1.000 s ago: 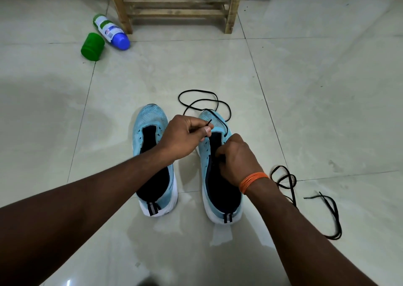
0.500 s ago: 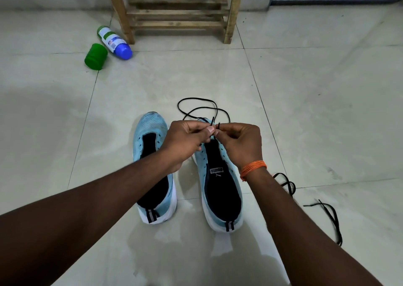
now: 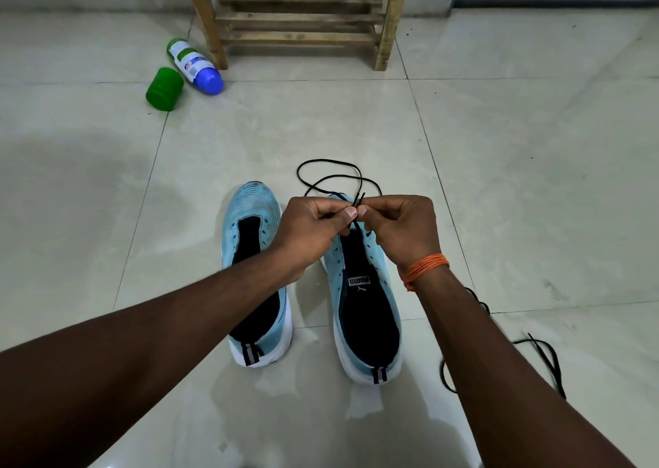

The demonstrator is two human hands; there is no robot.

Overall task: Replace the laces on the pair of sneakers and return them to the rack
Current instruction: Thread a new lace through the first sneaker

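Two lace tips stick up side by side just above the middle of the frame, where the left grip [image 3: 310,232] and the right grip [image 3: 403,228] each pinch one end of the black lace [image 3: 331,162] over the toe end of the sneaker [image 3: 367,307] standing right of centre on the floor [image 3: 499,182]. Both grips are clenched on that lace, and the rest of it trails in a loose loop on the tiles beyond the toe. We judge this to be the evening-up step at the start of threading: the ends are matched so both halves come out the same length. To do it well, we draw both ends with equal pull until the slack loop is taken up, watch that the lace lies flat without a twist, and mind that the shoe may slide on the smooth tile. Whether the lace already runs through the lowest eyelets we cannot tell, since our grips hide them. The other sneaker [image 3: 249,218], left of centre, shows bare eyelets, and a second lace [image 3: 545,353] lies at the lower right. The wooden rack [image 3: 299,21] stands at the top of the frame, so we reckon the task is at an early stage.
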